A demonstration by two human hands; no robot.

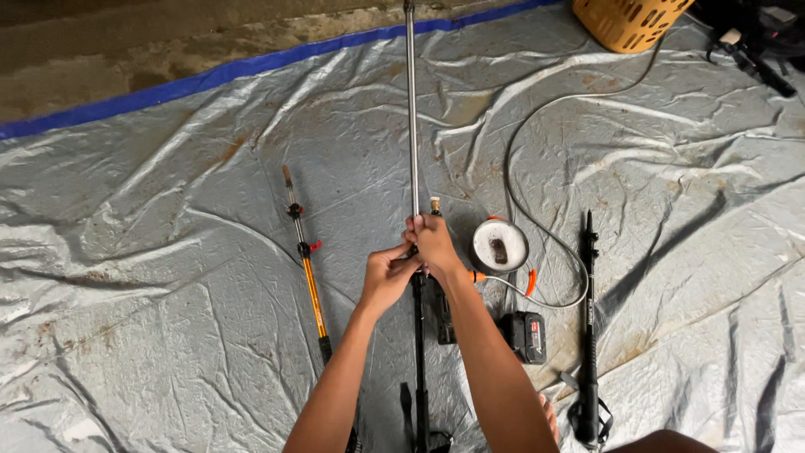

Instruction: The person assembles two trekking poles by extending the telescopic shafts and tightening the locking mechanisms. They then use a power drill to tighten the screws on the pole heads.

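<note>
Head view shows a long metal pole [412, 109] lying along the grey tarp [168, 252], both hands clenched around its lower end: left hand [387, 275] just below right hand [433, 242]. An orange rod [307, 268] lies left; a round white reel [499, 246], black battery [525, 336] and black pole [589, 327] lie right.

A red label on the black battery pack [526, 335] — no packages, signs or screens.

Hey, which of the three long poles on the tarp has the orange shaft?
The thin pole lying left of both hands. Its lower shaft is orange; the centre pole being gripped is bare silver metal, and the pole on the right is all black.
</note>
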